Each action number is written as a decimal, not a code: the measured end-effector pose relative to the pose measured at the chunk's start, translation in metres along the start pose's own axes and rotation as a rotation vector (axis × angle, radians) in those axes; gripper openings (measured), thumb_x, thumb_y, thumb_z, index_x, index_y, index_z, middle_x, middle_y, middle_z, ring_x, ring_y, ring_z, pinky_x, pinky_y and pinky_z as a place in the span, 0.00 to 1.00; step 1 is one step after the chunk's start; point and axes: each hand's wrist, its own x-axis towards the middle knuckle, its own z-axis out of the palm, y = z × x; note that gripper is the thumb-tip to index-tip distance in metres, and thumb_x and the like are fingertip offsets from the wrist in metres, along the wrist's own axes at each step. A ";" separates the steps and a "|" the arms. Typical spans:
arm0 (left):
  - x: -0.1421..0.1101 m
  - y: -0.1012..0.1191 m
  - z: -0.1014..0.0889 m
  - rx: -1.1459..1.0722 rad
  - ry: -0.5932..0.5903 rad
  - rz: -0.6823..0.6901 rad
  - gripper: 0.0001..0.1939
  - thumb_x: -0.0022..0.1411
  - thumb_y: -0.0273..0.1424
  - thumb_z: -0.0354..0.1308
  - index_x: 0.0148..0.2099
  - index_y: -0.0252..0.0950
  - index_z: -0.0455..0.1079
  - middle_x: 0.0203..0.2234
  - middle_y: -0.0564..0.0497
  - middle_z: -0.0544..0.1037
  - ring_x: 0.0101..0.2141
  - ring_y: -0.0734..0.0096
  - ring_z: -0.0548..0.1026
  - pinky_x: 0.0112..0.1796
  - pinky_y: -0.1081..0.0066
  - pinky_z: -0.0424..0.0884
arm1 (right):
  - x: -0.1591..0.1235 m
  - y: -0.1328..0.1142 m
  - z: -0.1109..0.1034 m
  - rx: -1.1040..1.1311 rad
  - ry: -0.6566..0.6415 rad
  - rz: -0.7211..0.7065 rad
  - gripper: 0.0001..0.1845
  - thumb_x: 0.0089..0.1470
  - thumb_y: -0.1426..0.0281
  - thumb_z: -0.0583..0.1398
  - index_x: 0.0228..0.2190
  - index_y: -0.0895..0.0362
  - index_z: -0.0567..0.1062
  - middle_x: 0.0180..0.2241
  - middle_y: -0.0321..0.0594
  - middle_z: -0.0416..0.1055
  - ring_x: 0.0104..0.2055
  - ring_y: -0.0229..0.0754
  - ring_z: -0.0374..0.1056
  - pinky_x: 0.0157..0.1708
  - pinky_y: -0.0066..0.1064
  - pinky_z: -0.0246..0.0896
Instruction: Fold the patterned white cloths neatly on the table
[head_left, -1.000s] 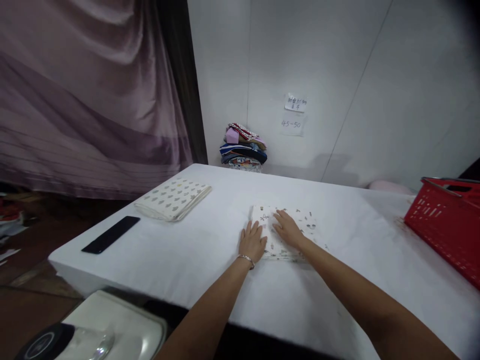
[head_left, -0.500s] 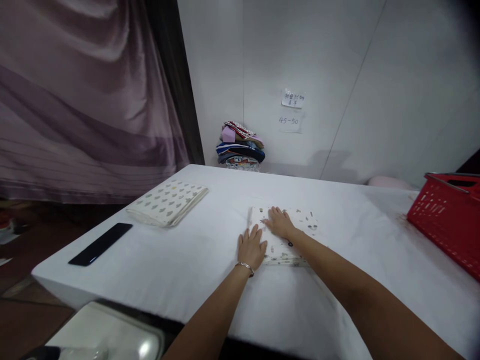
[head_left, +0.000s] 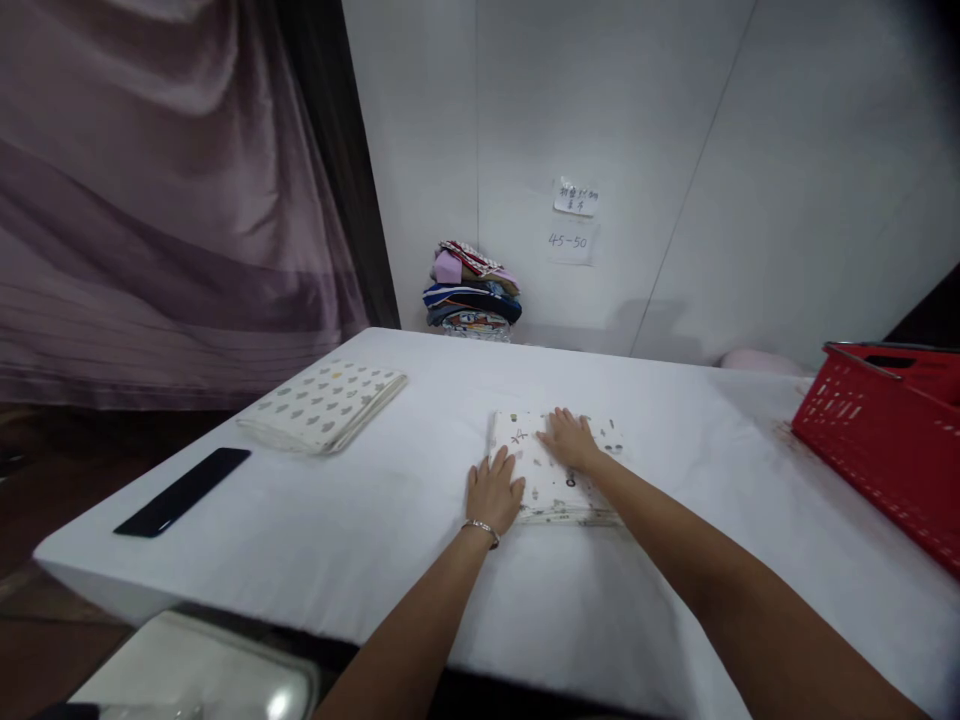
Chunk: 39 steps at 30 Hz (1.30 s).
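Note:
A folded white cloth with small scattered prints [head_left: 544, 480] lies flat on the white-covered table [head_left: 360, 550]. My right hand [head_left: 570, 440] rests palm down on its upper surface, fingers spread. At the cloth's left edge, my left hand [head_left: 495, 490] lies with its fingers stretched out, wearing a bracelet [head_left: 482, 530] at the wrist. Part of the cloth's right side is hidden under my right hand and forearm. Another folded cloth, cream with grey heart-like shapes [head_left: 322, 405], sits apart to the left.
A dark flat slab [head_left: 184, 490], like a phone, lies near the table's left edge. On the right stands a red plastic basket [head_left: 885, 430]. Folded fabrics [head_left: 472, 290] are stacked behind the table by the wall. A white stool-like surface [head_left: 195, 670] is below the front edge.
My right hand has slid slightly rightward across the printed cloth. My left hand stays at its left edge. The whole view has shifted a little.

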 end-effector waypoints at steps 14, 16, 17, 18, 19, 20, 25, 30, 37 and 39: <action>0.001 0.000 -0.001 -0.002 -0.007 -0.015 0.23 0.63 0.38 0.43 0.59 0.45 0.59 0.63 0.53 0.54 0.59 0.57 0.56 0.56 0.51 0.51 | -0.012 0.028 -0.007 0.029 -0.013 0.089 0.36 0.60 0.52 0.42 0.61 0.61 0.51 0.65 0.48 0.40 0.66 0.48 0.33 0.60 0.49 0.29; 0.001 0.000 -0.001 0.001 -0.003 -0.011 0.23 0.63 0.37 0.43 0.59 0.45 0.59 0.63 0.53 0.54 0.59 0.57 0.55 0.56 0.51 0.51 | -0.021 0.042 -0.005 -0.001 0.010 0.167 0.37 0.60 0.51 0.42 0.62 0.62 0.50 0.65 0.48 0.38 0.66 0.49 0.31 0.60 0.51 0.28; 0.001 0.000 -0.001 0.001 -0.005 -0.009 0.23 0.63 0.37 0.43 0.59 0.45 0.59 0.63 0.53 0.54 0.59 0.57 0.55 0.56 0.51 0.51 | -0.026 0.049 -0.002 -0.008 0.010 0.190 0.37 0.60 0.51 0.41 0.62 0.62 0.50 0.65 0.47 0.37 0.66 0.49 0.30 0.60 0.52 0.28; 0.001 0.000 -0.001 0.002 -0.009 -0.010 0.23 0.63 0.37 0.42 0.59 0.45 0.59 0.63 0.53 0.54 0.59 0.57 0.55 0.56 0.51 0.51 | -0.030 0.054 0.000 -0.009 0.006 0.204 0.37 0.60 0.51 0.41 0.62 0.62 0.49 0.65 0.46 0.36 0.66 0.49 0.29 0.60 0.52 0.28; 0.001 0.000 -0.001 0.003 -0.015 -0.011 0.23 0.63 0.37 0.42 0.59 0.45 0.59 0.63 0.53 0.54 0.59 0.57 0.55 0.57 0.51 0.51 | -0.033 0.059 0.002 -0.007 0.000 0.213 0.37 0.60 0.51 0.40 0.62 0.61 0.49 0.66 0.46 0.35 0.66 0.49 0.29 0.60 0.53 0.29; 0.001 0.000 0.000 0.006 -0.021 -0.014 0.23 0.63 0.38 0.42 0.59 0.45 0.59 0.63 0.53 0.53 0.59 0.57 0.55 0.57 0.51 0.51 | -0.035 0.061 0.004 -0.004 -0.008 0.217 0.37 0.60 0.51 0.39 0.62 0.61 0.48 0.66 0.45 0.34 0.66 0.49 0.28 0.60 0.53 0.29; 0.001 0.000 -0.001 0.009 -0.024 -0.017 0.23 0.63 0.38 0.42 0.60 0.45 0.58 0.63 0.53 0.53 0.59 0.57 0.55 0.57 0.51 0.51 | -0.037 0.057 -0.002 0.020 -0.042 0.216 0.35 0.60 0.53 0.40 0.62 0.60 0.48 0.66 0.45 0.35 0.66 0.49 0.27 0.59 0.53 0.31; 0.001 0.000 -0.001 0.000 -0.017 -0.014 0.23 0.63 0.37 0.43 0.59 0.46 0.59 0.63 0.54 0.53 0.58 0.57 0.57 0.56 0.52 0.51 | -0.060 0.059 -0.003 0.074 0.027 0.186 0.29 0.60 0.56 0.46 0.57 0.59 0.58 0.64 0.48 0.44 0.65 0.50 0.35 0.58 0.52 0.40; 0.001 0.001 0.001 0.009 0.002 -0.003 0.22 0.63 0.38 0.42 0.58 0.45 0.59 0.63 0.54 0.54 0.58 0.57 0.57 0.56 0.52 0.53 | -0.116 0.079 0.027 0.231 0.129 0.176 0.31 0.60 0.59 0.46 0.59 0.65 0.56 0.64 0.52 0.42 0.66 0.49 0.36 0.60 0.42 0.42; 0.001 0.001 0.000 0.015 0.013 0.004 0.22 0.63 0.38 0.42 0.58 0.45 0.60 0.63 0.54 0.54 0.57 0.56 0.59 0.55 0.53 0.54 | -0.128 0.081 0.032 0.276 0.162 0.181 0.32 0.61 0.59 0.45 0.59 0.67 0.56 0.64 0.52 0.42 0.66 0.48 0.37 0.62 0.40 0.40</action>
